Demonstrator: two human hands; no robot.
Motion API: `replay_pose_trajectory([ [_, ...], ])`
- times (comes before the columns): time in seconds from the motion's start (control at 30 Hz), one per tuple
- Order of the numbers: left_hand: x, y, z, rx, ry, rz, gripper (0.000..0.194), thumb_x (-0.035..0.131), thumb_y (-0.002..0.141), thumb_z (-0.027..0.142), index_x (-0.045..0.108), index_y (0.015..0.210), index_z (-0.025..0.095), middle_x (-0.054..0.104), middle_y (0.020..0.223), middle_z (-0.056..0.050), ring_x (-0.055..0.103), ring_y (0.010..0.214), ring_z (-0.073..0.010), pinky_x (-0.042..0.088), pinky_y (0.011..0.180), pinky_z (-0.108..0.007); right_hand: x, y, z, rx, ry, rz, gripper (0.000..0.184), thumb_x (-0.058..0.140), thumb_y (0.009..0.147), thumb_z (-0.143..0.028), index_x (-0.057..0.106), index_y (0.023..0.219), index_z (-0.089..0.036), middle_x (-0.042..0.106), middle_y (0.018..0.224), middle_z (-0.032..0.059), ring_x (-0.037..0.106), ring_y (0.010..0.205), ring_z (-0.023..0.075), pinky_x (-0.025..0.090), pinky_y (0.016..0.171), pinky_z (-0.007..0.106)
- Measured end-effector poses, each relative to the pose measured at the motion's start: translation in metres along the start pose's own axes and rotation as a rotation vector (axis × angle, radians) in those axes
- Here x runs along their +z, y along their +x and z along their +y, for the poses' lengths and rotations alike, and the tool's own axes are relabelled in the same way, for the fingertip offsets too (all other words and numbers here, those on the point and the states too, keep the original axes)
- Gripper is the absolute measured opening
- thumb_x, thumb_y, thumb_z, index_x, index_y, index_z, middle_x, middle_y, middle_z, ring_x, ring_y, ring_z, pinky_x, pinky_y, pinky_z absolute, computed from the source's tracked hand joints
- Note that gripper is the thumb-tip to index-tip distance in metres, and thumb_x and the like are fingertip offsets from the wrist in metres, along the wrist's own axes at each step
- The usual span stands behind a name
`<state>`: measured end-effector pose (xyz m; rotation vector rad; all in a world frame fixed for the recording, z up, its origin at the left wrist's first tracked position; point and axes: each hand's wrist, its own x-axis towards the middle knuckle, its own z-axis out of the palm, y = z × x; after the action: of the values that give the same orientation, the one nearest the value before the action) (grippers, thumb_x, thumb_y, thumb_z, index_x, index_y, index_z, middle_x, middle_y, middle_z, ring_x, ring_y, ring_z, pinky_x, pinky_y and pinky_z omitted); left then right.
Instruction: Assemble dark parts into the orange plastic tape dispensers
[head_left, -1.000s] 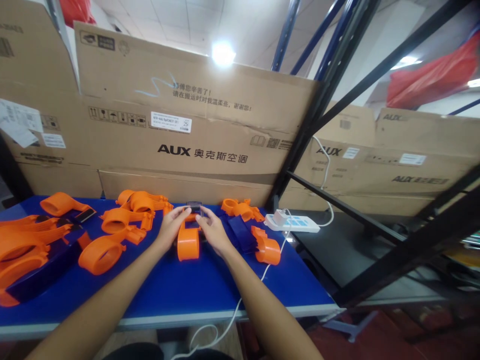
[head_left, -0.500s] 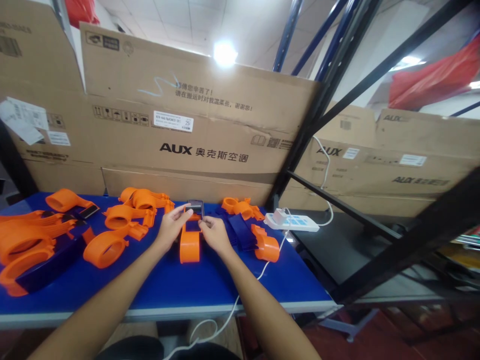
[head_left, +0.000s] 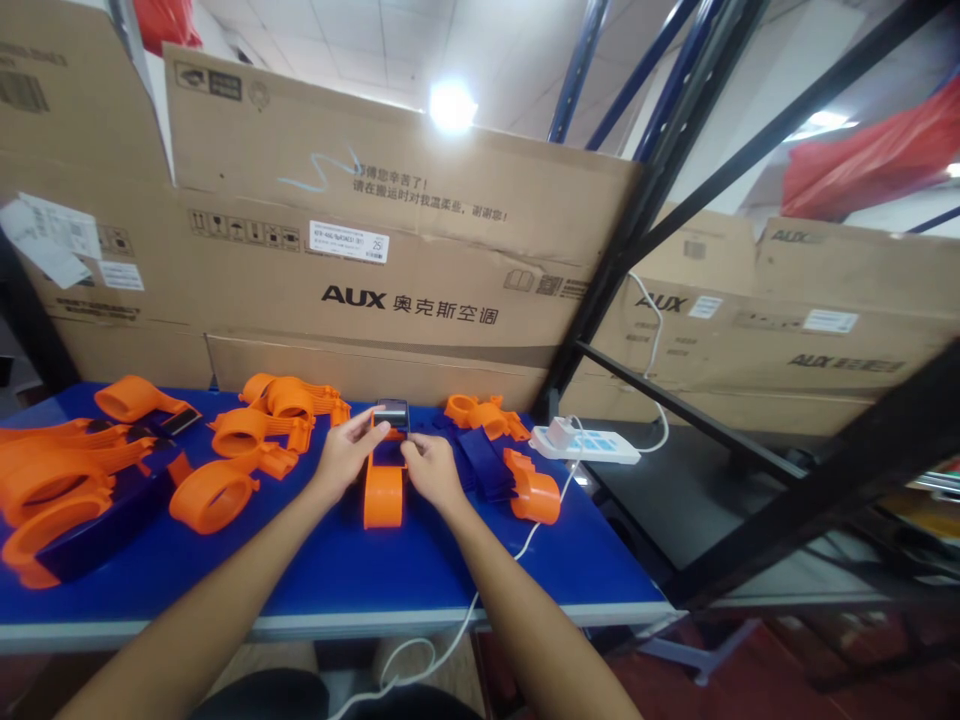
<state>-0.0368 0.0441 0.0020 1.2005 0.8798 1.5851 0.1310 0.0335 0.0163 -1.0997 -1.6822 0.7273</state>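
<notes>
Orange holder [head_left: 384, 497] braced from both sides

Midway along the blue table [head_left: 352, 582], the left hand [head_left: 346, 456] and right hand [head_left: 433, 470] grip it from opposite sides near the dark end piece [head_left: 391, 414], probably for steadiness

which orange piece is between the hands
The orange piece between the left hand and right hand, its round band at the near end; the other orange pieces lie off to either side.

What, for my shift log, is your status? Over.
Left hand, right hand on orange frame. Dark part at far end. White cable beneath right forearm.
</notes>
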Motion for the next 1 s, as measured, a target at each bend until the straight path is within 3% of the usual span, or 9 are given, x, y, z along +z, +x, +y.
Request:
replay_pose_trajectory([
  [0.27, 0.0, 0.001, 0.0, -0.007, -0.013, 0.023, 0.055, 0.084, 0.073, 0.041, 0.074, 0.122, 0.019, 0.072, 0.129, -0.012, 0.064, 0.126, -0.0311, 0.047, 0.11, -0.045, 0.003, -0.001, -0.004, -0.025, -0.036, 0.046, 0.028, 0.047, 0.079, -0.034, 0.042, 0.055, -0.021, 0.043, 0.056, -0.0031, 0.039, 0.056, 0.0129, 0.029, 0.053, 0.024],
  [0.63, -0.001, -0.001, 0.009, -0.044, -0.111, 0.015, 0.06, 0.085, 0.072, 0.047, 0.074, 0.123, 0.017, 0.075, 0.122, -0.013, 0.068, 0.117, -0.0314, 0.053, 0.102, -0.043, 0.007, -0.001, -0.003, 0.035, 0.091, 0.029, 0.03, 0.049, 0.082, -0.039, 0.054, 0.059, -0.019, 0.054, 0.062, -0.001, 0.047, 0.061, 0.0145, 0.035, 0.054, 0.023],
  [0.87, -0.001, -0.005, 0.015, -0.081, -0.23, 0.008, 0.061, 0.082, 0.076, 0.052, 0.071, 0.124, 0.016, 0.077, 0.112, -0.013, 0.074, 0.098, -0.0254, 0.058, 0.089, -0.035, 0.011, -0.002, 0.004, 0.044, 0.207, -0.06, 0.031, 0.056, 0.085, -0.043, 0.063, 0.069, -0.018, 0.062, 0.065, -0.0002, 0.051, 0.059, 0.0141, 0.039, 0.053, 0.023],
  [1.0, -0.008, -0.003, 0.013, -0.158, -0.33, 0.097, 0.054, 0.081, 0.077, 0.055, 0.07, 0.112, 0.015, 0.076, 0.082, -0.007, 0.072, 0.069, -0.0203, 0.059, 0.067, -0.031, 0.014, -0.002, 0.014, -0.032, 0.096, -0.091, 0.03, 0.057, 0.088, -0.042, 0.071, 0.077, -0.017, 0.071, 0.074, 0.0021, 0.062, 0.065, 0.0171, 0.048, 0.058, 0.025],
])
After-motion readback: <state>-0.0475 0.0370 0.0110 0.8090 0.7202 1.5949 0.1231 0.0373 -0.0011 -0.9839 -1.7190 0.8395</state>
